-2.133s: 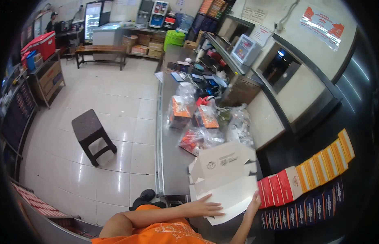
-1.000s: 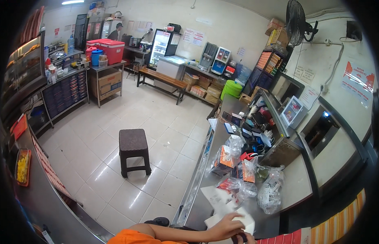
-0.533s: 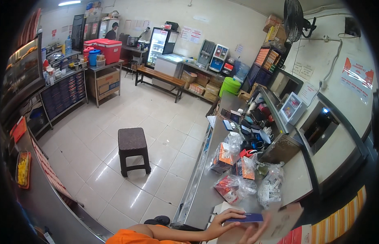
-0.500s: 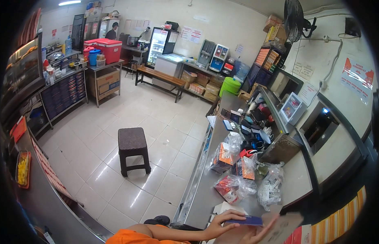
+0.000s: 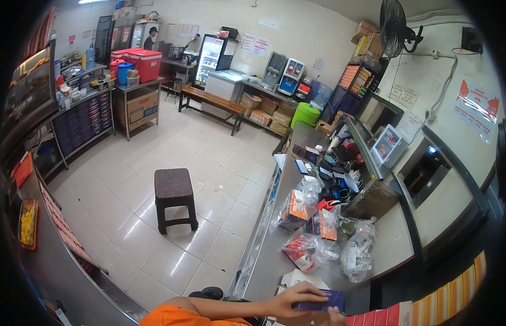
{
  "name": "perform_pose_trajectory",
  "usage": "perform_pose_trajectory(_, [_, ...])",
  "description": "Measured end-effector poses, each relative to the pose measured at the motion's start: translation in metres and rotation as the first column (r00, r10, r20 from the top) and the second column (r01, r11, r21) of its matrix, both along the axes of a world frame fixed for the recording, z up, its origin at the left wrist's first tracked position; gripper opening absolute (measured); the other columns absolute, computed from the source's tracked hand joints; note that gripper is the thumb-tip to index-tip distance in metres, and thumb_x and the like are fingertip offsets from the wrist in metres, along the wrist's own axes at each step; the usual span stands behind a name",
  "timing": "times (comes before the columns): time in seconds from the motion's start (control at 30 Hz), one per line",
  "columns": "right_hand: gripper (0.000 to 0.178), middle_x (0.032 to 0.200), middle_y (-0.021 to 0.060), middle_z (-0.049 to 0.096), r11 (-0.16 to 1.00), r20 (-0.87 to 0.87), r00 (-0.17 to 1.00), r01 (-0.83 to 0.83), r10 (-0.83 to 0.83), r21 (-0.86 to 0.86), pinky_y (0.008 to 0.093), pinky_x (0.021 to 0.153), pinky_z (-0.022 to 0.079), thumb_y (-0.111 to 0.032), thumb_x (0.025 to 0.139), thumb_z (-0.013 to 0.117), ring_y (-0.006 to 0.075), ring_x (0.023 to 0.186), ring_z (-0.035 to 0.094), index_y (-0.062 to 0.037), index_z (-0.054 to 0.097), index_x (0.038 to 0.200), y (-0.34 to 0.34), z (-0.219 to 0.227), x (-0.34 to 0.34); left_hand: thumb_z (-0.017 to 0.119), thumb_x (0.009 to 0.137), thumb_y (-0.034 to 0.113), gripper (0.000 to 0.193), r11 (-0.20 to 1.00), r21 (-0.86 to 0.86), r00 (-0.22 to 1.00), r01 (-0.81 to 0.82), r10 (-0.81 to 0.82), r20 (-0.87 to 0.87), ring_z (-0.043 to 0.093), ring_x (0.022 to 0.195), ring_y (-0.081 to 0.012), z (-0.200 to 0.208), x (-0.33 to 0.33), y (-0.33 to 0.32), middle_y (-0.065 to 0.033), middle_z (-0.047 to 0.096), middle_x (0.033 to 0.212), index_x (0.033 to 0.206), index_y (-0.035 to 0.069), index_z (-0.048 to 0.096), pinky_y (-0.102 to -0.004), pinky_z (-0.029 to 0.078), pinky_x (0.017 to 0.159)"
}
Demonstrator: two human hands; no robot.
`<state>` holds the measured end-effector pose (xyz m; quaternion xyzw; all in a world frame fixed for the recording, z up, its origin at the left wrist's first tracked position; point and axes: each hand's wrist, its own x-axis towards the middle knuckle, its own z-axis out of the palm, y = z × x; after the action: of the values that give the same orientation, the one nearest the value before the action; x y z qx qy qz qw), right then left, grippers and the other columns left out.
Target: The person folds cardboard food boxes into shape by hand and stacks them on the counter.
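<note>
At the lower edge, a dark purple cardboard box (image 5: 334, 298) lies at the near end of the steel counter. My left hand (image 5: 299, 299) reaches in from the orange sleeve and grips the box, its fingers bent over the top. My right hand (image 5: 334, 316) is closed at the near edge of the same box; the picture's edge cuts off most of it. Just beyond my left hand sits a white carton (image 5: 307, 278), partly hidden by it.
Bagged orange and red boxes (image 5: 304, 252) and a clear plastic bag (image 5: 358, 252) crowd the counter (image 5: 264, 261). A row of red and yellow-striped cartons (image 5: 443, 296) stands at right. A brown stool (image 5: 174, 187) is on the floor; a person (image 5: 150, 39) stands far back.
My right hand has moved down and left, to the purple box's near edge. The raised cardboard flap beside it is out of sight. My left hand has shifted slightly right, its fingers more bent.
</note>
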<state>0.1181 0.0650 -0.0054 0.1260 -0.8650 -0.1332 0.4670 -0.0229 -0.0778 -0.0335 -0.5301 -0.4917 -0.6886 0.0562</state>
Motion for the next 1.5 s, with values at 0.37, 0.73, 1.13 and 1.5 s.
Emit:
perform_pose_trajectory(0.37, [0.023,0.088,0.0123,0.065,0.997,0.037,0.999,0.004,-0.007,0.082,0.0306,0.069,0.052,0.000,0.078,0.054,0.0271,0.075,0.061,-0.0008,0.067,0.097,-0.027,0.005,-0.009,0.064,0.069,-0.004,0.028,0.952,0.022,0.877,-0.304,0.271,0.398,0.059,0.101,-0.0205,-0.010,-0.013,0.004,-0.0062,0.065,0.101,0.095,0.006,0.070,-0.0330,0.046,0.091])
perform_pose_trajectory(0.73, [0.050,0.106,0.0167,0.059,0.680,0.185,0.959,-0.010,0.213,-0.734,0.0362,0.070,0.049,-0.008,0.078,0.072,0.0273,0.078,0.058,-0.0025,0.054,0.124,-0.020,-0.015,-0.023,0.066,0.085,0.020,0.039,0.972,0.214,0.083,-0.097,-0.206,0.975,0.064,0.086,-0.0165,-0.060,-0.069,-0.014,-0.0112,0.064,0.103,0.116,-0.004,0.058,-0.0272,0.053,0.075])
perform_pose_trajectory(1.13, [0.049,0.085,0.0044,0.054,0.397,-0.037,0.989,-0.090,0.140,-0.913,0.0243,0.059,0.041,-0.020,0.077,0.077,0.0116,0.068,0.048,-0.0017,0.047,0.113,0.017,-0.026,-0.008,0.061,0.089,0.034,0.034,0.907,-0.170,0.698,0.386,-0.166,0.697,0.042,0.124,-0.0188,-0.074,-0.047,-0.006,-0.0124,0.056,0.122,0.107,0.005,0.062,-0.0357,0.028,0.107])
perform_pose_trajectory(1.5, [0.072,0.094,0.0085,0.056,0.656,0.410,0.840,0.088,0.355,-0.749,0.0286,0.065,0.052,-0.030,0.052,0.088,0.0182,0.077,0.059,-0.0021,0.054,0.109,-0.015,0.022,-0.004,0.071,0.081,0.020,0.023,0.933,-0.348,0.845,0.096,0.109,0.524,0.051,0.071,-0.0105,-0.035,-0.012,0.002,-0.0037,0.057,0.072,0.073,0.000,0.063,-0.0263,0.040,0.065])
